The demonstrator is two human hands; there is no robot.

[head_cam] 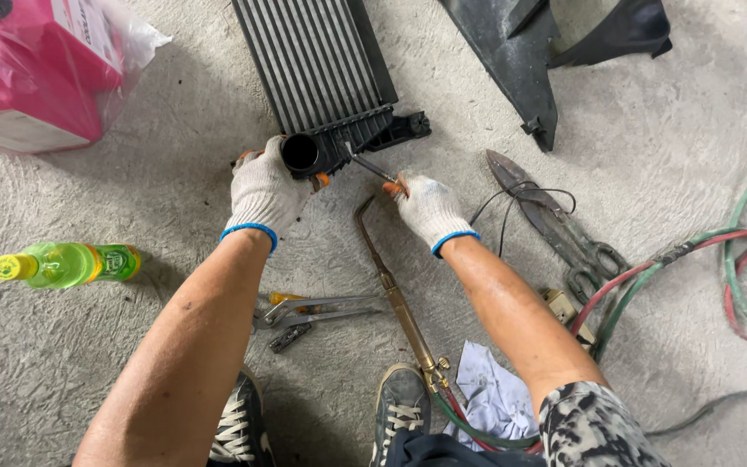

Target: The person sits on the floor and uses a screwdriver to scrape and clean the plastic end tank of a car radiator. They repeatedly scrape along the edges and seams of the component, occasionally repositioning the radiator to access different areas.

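A finned metal cooler core point(317, 56) with a black plastic end tank lies on the concrete floor. My left hand point(263, 192), in a white knit glove, grips the round black pipe outlet point(301, 153) of the tank. My right hand point(427, 207), also gloved, holds a thin metal tool point(372, 166) with an orange handle, its tip against the tank's edge next to the outlet.
A brass welding torch point(395, 294) lies between my arms, with red and green hoses point(737, 259) looping right. Tin snips point(555, 220), pliers point(313, 311), a rag point(490, 393), a green bottle point(67, 264), a pink box point(32, 69) and a black plastic panel point(520, 60) surround me.
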